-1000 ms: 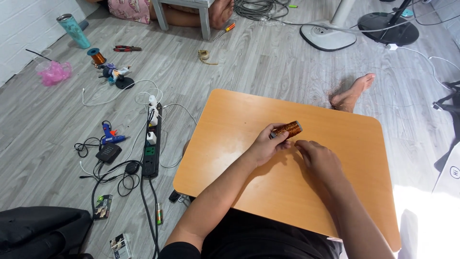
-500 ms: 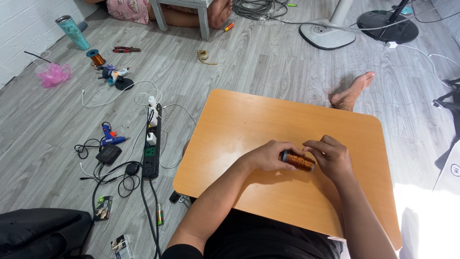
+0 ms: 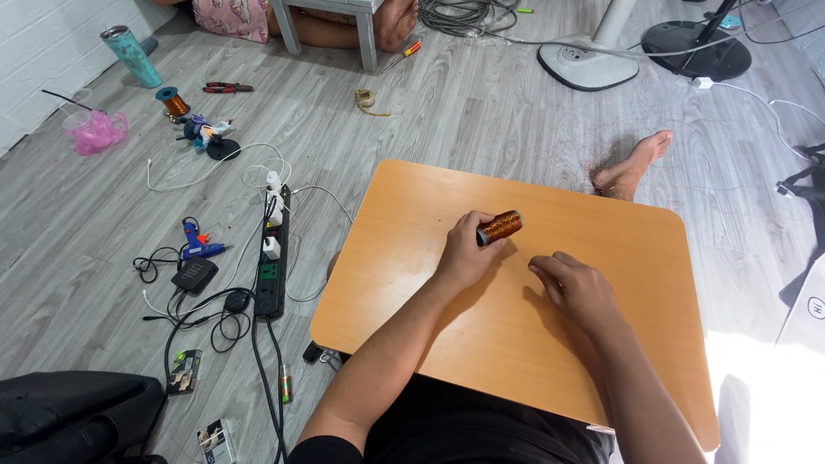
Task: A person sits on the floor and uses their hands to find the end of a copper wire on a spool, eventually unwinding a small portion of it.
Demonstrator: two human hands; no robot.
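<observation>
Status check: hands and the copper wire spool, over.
Left hand grips copper wire spool above table. Right hand empty, fingers pinched, apart from spool. Nothing obstructing.

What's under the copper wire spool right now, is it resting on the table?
The copper wire spool is pinched in the left hand, above the orange table. Whether it touches cannot be told; the fingers cover its left end.

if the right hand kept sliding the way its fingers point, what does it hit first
Probably the copper wire spool held in the left hand; the right hand points up-left across the orange wooden table, though the line is approximate.
</observation>
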